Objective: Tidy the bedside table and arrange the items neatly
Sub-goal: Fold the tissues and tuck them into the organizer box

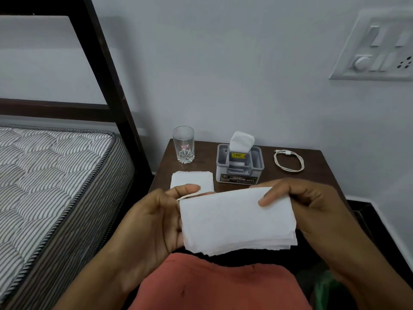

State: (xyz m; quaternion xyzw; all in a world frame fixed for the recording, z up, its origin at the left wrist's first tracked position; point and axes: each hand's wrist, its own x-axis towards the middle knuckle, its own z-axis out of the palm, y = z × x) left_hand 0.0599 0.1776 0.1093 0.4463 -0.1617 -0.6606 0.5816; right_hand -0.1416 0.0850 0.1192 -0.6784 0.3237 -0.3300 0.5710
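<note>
I hold a folded white tissue in front of me, above the near edge of the dark wooden bedside table. My left hand grips its left side and my right hand pinches its upper right corner. On the table a second folded white tissue lies flat near the left front. Behind it stands an empty clear glass. A grey tissue holder with tissues sticking up sits in the middle. A coiled white cable lies at the right.
A bed with a striped mattress and a dark frame stands close on the left of the table. A switch panel is on the wall at upper right. My lap in orange cloth fills the bottom.
</note>
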